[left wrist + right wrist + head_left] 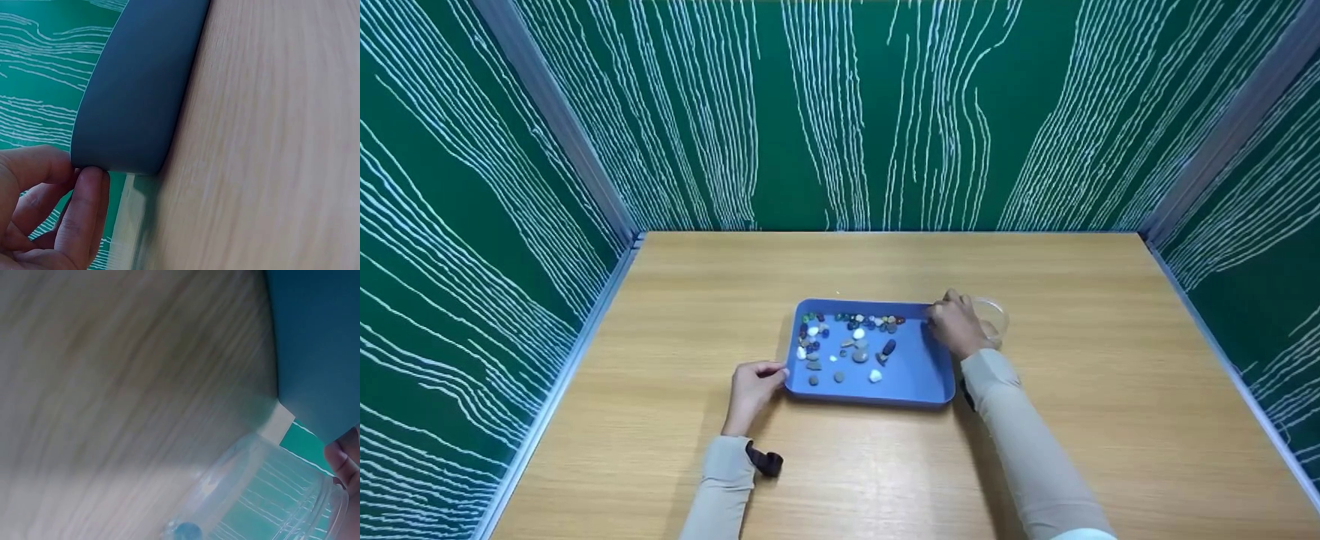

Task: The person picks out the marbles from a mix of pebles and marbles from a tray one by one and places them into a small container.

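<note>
A blue tray (pixel 919 375) holds several pebbles and glossy coloured stones, some set in rows along its back and left sides. White stones (pixel 875 376), a large greyish pebble (pixel 860 355) and a dark oblong stone (pixel 889 346) lie farther in. My left hand (pixel 754 386) pinches the tray's front left corner between thumb and fingers, clearly seen at the tray wall (pixel 135 90) in the left wrist view. My right hand (pixel 958 324) is bent over the back right corner, fingers curled; whatever is between its fingertips is hidden. Fingers (pixel 337 458) show beside the rim.
Just right of the tray stands a clear plastic jar (pixel 994 309), partly behind my right hand. A blue piece (pixel 187 531) shows at the jar's end in the right wrist view. Green white-lined panels (pixel 877 112) enclose the wooden table (pixel 660 315).
</note>
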The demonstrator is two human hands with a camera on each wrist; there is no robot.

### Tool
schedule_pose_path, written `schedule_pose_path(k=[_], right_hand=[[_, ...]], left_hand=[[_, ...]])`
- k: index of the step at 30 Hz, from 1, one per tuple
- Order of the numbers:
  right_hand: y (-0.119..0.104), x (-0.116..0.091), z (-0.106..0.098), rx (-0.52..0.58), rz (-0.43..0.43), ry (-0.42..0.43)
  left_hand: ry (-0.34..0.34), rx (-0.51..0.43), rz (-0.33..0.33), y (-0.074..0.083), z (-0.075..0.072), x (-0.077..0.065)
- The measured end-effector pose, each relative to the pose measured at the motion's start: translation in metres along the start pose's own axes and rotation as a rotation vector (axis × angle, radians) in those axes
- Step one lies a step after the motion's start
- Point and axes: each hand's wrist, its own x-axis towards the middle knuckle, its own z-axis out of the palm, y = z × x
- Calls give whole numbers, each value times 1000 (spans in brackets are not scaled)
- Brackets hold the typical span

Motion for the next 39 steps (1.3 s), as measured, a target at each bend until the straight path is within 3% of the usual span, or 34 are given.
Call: schedule_pose_path(k=[9, 21, 28, 39], right_hand=[[3, -3, 0, 2, -22, 28], [2, -6, -4, 24, -23, 15], [4, -6, -4, 50, -44, 54], [1, -7, -12, 157, 4, 45]], left_hand=[[2, 2, 52, 0, 0, -1], [2, -1, 28, 0, 0, -2], [-4, -3, 7, 4, -1, -2], [10, 26, 35, 1, 0, -2]])
